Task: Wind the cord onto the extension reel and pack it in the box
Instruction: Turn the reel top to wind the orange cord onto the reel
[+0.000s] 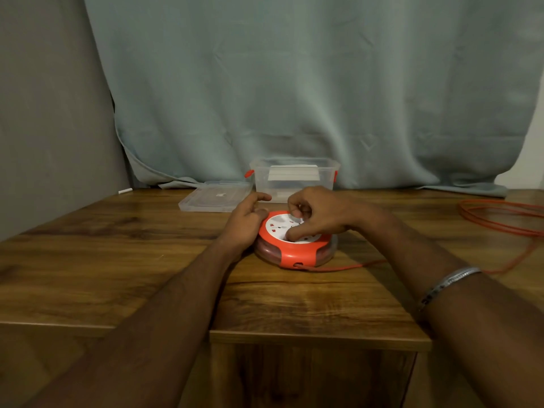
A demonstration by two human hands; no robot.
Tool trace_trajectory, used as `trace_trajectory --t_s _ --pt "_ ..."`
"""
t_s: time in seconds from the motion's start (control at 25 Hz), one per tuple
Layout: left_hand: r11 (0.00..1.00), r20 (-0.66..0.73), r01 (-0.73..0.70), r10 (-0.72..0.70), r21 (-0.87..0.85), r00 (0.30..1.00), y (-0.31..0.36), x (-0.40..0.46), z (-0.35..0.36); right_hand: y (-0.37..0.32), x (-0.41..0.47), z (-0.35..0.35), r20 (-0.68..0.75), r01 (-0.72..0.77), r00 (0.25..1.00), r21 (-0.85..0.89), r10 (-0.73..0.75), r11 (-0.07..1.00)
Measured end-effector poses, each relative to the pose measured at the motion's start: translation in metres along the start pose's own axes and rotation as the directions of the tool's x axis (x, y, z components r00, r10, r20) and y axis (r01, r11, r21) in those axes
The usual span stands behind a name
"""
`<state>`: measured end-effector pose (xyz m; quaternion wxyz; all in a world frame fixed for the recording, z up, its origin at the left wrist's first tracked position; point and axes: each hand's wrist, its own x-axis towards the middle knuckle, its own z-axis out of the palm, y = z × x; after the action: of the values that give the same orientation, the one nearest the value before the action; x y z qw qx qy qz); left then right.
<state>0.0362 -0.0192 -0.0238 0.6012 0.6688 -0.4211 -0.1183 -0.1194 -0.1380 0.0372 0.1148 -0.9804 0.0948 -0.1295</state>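
A small white thing (125,190) lay at the far left edge of the brown wooden desk (117,260), by the wall. Next came a clear flat lid (215,197), lying just left of the clear box (294,178). The box stood open at the back of the desk, with red clips on its sides. A grey-green curtain (294,83) hung behind it.

In front of the box sat the round orange and white reel (295,245). The left hand (245,220) held its left rim with bent fingers. The right hand (318,214) lay on top, its curled fingers gripping the white middle and hiding part of it. A silver bracelet (447,285) was on that arm.

The orange cord (347,267) ran from the reel's front to loose loops far right. No words could be read.
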Motion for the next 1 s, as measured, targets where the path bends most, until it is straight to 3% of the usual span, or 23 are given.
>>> trace_trajectory --t_s 0.2,0.36,0.8,1.0 --pt "1.000 0.000 -0.008 0.008 -0.002 1.000 -0.002 0.003 0.002 -0.001 0.003 0.001 -0.016 -0.032 0.999 0.003 0.032 0.999" --pt "1.000 0.021 0.005 -0.004 -0.024 1.000 -0.004 0.005 0.002 0.002 -0.001 -0.009 -0.067 0.047 0.997 0.081 -0.041 0.996" --pt "0.996 0.053 0.046 -0.042 -0.082 0.998 -0.002 0.002 0.000 0.015 -0.004 -0.022 0.177 0.039 0.981 0.224 -0.080 0.974" --pt "0.996 0.058 0.041 -0.036 -0.081 0.998 -0.001 0.002 0.001 0.022 -0.004 -0.018 0.147 0.002 0.988 0.263 -0.043 0.965"
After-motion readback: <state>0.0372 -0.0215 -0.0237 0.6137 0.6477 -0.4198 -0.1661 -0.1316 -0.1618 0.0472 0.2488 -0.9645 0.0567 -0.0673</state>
